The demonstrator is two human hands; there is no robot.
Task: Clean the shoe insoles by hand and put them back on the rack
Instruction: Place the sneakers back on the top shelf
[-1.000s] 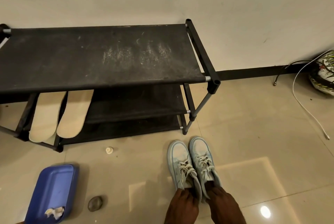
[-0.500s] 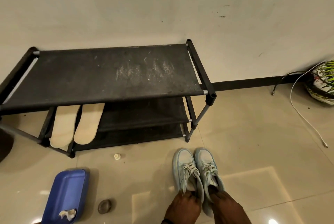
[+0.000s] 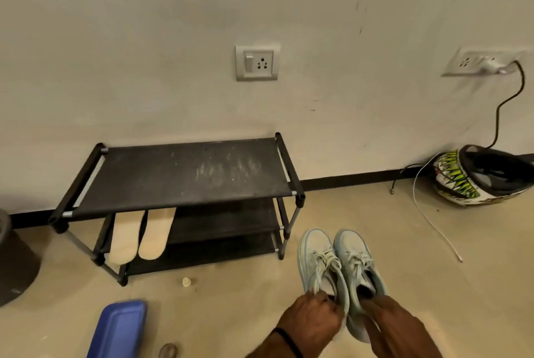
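Note:
Two cream insoles [image 3: 141, 237] lie side by side on the left of the middle shelf of a black three-tier shoe rack [image 3: 185, 178] against the wall. Two pale blue lace-up sneakers are in my hands, to the right of the rack and in front of it. My left hand [image 3: 310, 321] grips the heel opening of the left sneaker [image 3: 318, 259]. The right sneaker [image 3: 357, 259] is held at its heel opening by my right hand [image 3: 390, 326]. The toes of both shoes point toward the wall.
A blue plastic tray [image 3: 118, 328] lies on the floor at the bottom left, with a small stone [image 3: 167, 350] and a white bottle cap [image 3: 186, 281] nearby. A dark bin [image 3: 14, 259] stands at far left. A helmet [image 3: 485, 175] and loose cables [image 3: 427, 213] are at right.
The view has pulled back and up, so the rack looks smaller and wall sockets have come into sight. Both hands have kept their hold on the sneakers, which appear raised off the floor.

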